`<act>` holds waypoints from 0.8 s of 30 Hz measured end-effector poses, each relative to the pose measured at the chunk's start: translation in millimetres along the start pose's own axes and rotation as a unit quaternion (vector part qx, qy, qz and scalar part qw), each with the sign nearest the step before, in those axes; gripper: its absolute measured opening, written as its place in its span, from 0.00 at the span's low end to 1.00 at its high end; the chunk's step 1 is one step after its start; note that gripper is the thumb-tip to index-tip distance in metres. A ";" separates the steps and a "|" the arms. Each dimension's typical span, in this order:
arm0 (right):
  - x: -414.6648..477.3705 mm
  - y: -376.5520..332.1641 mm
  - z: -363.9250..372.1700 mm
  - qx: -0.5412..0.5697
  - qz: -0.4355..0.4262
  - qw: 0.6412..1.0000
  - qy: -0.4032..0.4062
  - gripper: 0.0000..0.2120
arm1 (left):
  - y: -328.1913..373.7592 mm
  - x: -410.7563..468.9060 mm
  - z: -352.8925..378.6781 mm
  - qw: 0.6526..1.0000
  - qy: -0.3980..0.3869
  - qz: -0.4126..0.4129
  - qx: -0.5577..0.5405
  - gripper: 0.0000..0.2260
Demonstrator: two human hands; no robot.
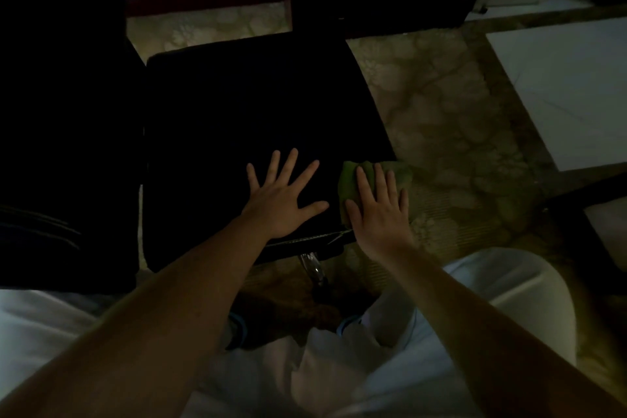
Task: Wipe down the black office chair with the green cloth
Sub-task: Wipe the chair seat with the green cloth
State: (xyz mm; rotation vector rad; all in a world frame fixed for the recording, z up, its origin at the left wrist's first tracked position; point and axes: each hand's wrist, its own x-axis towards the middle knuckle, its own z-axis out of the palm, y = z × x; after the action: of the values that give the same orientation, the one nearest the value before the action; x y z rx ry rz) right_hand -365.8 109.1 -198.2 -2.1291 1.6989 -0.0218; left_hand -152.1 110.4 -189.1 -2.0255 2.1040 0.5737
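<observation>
At the bottom of the frame the person's pale trousers (390, 377) fill the foreground, and two bare forearms reach up from the lower corners toward the centre. Between the knees, a shiny metal stem (312, 264) shows just under the near edge of the black office chair (254, 105), whose square seat takes up the middle of the frame. The left hand (283, 195) lies flat on the near part of the seat, its grip wide, fingers splayed and holding nothing. Just beside it to the right, the right hand (380, 210) rests palm down with straight fingers on the green cloth (349, 180), its grip likewise wide, pressing rather than clutching. The cloth is bunched at the seat's near right corner, partly overhanging the edge. Beyond, to the right, lies a mottled patterned floor (441, 105), with white panels (559, 85) at the right edge. A large dark shape (61, 112), too dim to identify, fills the left side.
</observation>
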 end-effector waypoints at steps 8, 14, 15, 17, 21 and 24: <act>-11.1 -11.3 13.0 -0.006 0.057 0.998 0.021 0.31 | -3.1 0.5 8.5 1.000 0.029 0.007 0.011 0.38; -2.7 -11.2 13.5 -0.013 0.044 0.998 0.036 0.32 | -1.1 1.6 10.1 0.999 0.040 0.004 0.002 0.38; -6.1 -9.0 14.5 -0.016 0.034 0.998 0.040 0.32 | -1.4 1.6 10.1 0.999 0.038 0.005 -0.001 0.38; -15.6 -4.1 18.3 -0.020 0.014 0.999 0.044 0.32 | -3.0 1.3 10.7 0.999 0.035 0.008 -0.001 0.38; -29.1 4.1 27.7 -0.032 -0.014 0.997 0.064 0.29 | -5.3 0.3 10.7 0.999 0.036 0.012 0.004 0.38; -29.8 7.8 29.6 -0.034 -0.023 0.997 0.071 0.30 | -4.4 -0.3 10.1 0.999 0.033 0.014 0.001 0.38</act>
State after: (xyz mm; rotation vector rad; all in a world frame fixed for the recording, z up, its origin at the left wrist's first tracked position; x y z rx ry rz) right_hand -372.9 144.8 -220.6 -2.2646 1.7534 -0.1344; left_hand -149.3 114.6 -198.9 -2.0440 2.1726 0.5139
